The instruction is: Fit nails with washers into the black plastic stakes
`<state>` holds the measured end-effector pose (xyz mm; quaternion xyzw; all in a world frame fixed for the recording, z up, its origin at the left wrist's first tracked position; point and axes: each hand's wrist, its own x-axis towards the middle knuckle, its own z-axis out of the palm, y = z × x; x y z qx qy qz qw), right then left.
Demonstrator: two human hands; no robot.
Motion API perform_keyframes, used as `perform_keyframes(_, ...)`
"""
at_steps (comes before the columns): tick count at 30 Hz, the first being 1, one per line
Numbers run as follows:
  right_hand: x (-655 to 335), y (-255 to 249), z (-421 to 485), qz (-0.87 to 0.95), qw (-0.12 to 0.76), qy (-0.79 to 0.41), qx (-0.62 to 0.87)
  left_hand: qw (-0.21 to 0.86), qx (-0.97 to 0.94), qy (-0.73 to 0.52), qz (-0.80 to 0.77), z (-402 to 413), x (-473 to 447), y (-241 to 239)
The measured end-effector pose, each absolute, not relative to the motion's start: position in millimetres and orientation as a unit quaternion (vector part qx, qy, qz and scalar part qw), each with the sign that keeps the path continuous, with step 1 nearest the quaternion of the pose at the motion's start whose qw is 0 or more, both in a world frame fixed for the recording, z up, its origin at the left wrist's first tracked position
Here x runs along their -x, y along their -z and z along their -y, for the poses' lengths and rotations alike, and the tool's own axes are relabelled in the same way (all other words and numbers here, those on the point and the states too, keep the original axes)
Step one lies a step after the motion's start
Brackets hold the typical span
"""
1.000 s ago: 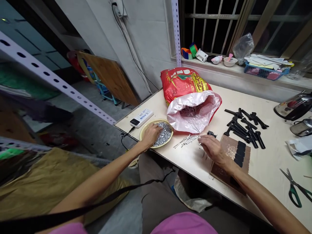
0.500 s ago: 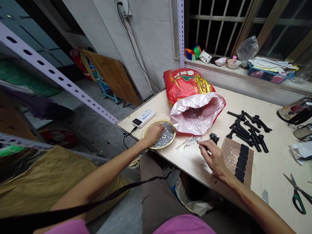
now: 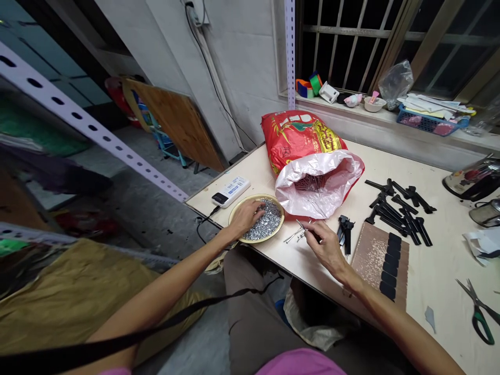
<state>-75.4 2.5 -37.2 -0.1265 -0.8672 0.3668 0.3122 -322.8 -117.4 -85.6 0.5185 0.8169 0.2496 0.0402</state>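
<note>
My left hand (image 3: 245,217) is over a shallow cream bowl (image 3: 233,207), its fingers slightly apart among many small silver metal pieces (image 3: 269,221). Whether a piece is between the fingertips is too small to tell. My right hand (image 3: 323,245) pinches a thin metal pin (image 3: 300,224) above the table. Several similar loose pins (image 3: 291,237) lie just left of it, partly hidden by the hand. Behind both hands, a red bag (image 3: 300,135) lies with its white mouth towards me and long thin metal pieces (image 3: 310,182) inside.
Black plastic parts (image 3: 346,232) lie right of my right hand, with more black parts (image 3: 394,211) beyond. A brown board (image 3: 367,255) carries black pads (image 3: 388,268). Scissors (image 3: 477,312) lie at the right. A white power bank (image 3: 234,190) with a cable is beside the bowl.
My right hand has moved left and now covers part of the loose pins, showing the black parts behind it. My left hand stays in the bowl, its fingers now more apart.
</note>
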Motion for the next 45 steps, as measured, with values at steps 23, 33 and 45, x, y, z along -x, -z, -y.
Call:
perform_keyframes(23,99.4,29.9,17.0,0.900,0.279,-0.311,0.127,0.482,-0.147,-0.677,-0.536,113.4,254.1,19.4)
perform_keyframes(33,69.9,17.4,11.0,0.918,0.281,-0.218,0.175,0.453,-0.181,-0.697,-0.526,95.2,214.9,9.1)
perform_keyframes(45,39.2,10.9,13.5,0.920,0.325,-0.063,0.209,0.395,-0.276,-0.651,-0.587,86.4,186.9,-6.0)
